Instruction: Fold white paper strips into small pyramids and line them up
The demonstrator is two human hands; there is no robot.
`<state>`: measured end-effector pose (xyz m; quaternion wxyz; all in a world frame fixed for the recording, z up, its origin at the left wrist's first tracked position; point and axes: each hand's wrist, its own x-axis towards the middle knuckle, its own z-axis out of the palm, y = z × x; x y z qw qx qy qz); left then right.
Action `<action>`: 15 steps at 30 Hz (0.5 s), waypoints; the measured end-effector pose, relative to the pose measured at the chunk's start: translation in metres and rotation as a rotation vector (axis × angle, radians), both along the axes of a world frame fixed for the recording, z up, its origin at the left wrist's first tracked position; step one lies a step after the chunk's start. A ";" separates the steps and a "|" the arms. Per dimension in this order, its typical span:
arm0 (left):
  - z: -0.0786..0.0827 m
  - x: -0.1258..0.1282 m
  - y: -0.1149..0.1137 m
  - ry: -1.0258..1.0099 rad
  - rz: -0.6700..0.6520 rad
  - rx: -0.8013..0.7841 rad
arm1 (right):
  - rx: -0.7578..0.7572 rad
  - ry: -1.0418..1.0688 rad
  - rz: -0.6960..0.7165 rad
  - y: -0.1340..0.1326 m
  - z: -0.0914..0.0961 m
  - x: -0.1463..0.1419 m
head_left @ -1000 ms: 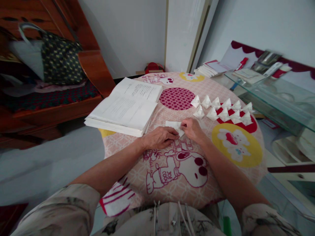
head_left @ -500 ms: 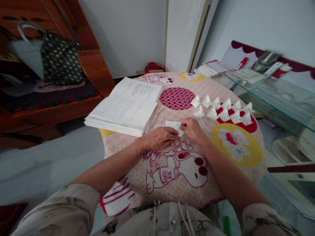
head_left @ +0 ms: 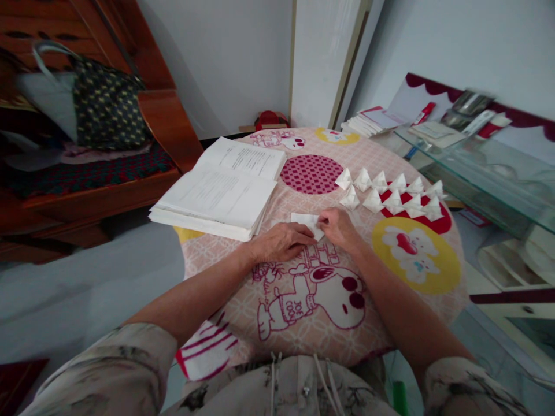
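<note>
A small folded white paper (head_left: pixel 306 220) lies on the round table's pink cartoon cloth (head_left: pixel 303 312). My left hand (head_left: pixel 281 241) rests on the paper's near edge with the fingers curled down and pressed on it. My right hand (head_left: pixel 339 226) pinches the paper's right end, fingers closed. Just beyond my right hand, several finished white folded paper shapes (head_left: pixel 392 195) stand in two rows on the cloth.
An open stack of printed sheets (head_left: pixel 221 190) lies at the table's left. A glass-topped shelf (head_left: pixel 485 173) with papers and small items stands to the right. A wooden bench (head_left: pixel 95 173) with a dark patterned bag (head_left: pixel 104 104) is at the left.
</note>
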<state>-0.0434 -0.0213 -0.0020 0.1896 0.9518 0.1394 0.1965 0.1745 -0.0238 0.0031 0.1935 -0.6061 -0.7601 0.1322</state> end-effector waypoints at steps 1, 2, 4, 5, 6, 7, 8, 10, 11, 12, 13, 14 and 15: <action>0.000 0.000 -0.001 0.009 -0.003 0.014 | -0.002 0.000 0.000 0.000 0.000 0.000; 0.000 0.000 -0.001 0.017 -0.004 0.028 | -0.003 0.000 -0.001 0.000 0.001 0.000; -0.001 0.000 -0.002 0.027 -0.003 0.049 | -0.002 0.000 0.001 0.000 0.001 0.000; -0.001 0.000 -0.002 0.025 -0.001 0.054 | 0.001 0.000 0.003 0.001 0.000 0.000; -0.001 0.000 -0.002 0.019 -0.001 0.057 | 0.003 0.001 0.005 0.001 0.000 0.001; -0.001 -0.001 -0.001 0.011 -0.006 0.057 | 0.004 0.001 0.008 0.001 -0.001 0.001; 0.000 -0.001 0.000 0.005 -0.017 0.057 | 0.004 0.001 0.007 0.002 -0.001 0.001; 0.000 -0.001 0.002 -0.003 -0.047 0.053 | 0.004 -0.001 0.000 0.002 -0.002 0.001; -0.001 -0.002 0.003 -0.005 -0.058 0.045 | 0.008 -0.002 -0.001 0.002 -0.003 0.001; -0.001 -0.002 0.003 -0.008 -0.062 0.034 | 0.014 -0.003 -0.001 0.002 -0.004 0.002; -0.002 -0.002 0.004 -0.009 -0.060 0.019 | 0.022 -0.004 0.000 0.002 -0.004 0.002; -0.003 -0.003 0.005 -0.009 -0.053 0.004 | 0.029 -0.004 0.001 0.002 -0.005 0.002; -0.005 -0.003 0.005 -0.005 -0.048 -0.011 | 0.035 -0.004 0.003 0.002 -0.005 0.002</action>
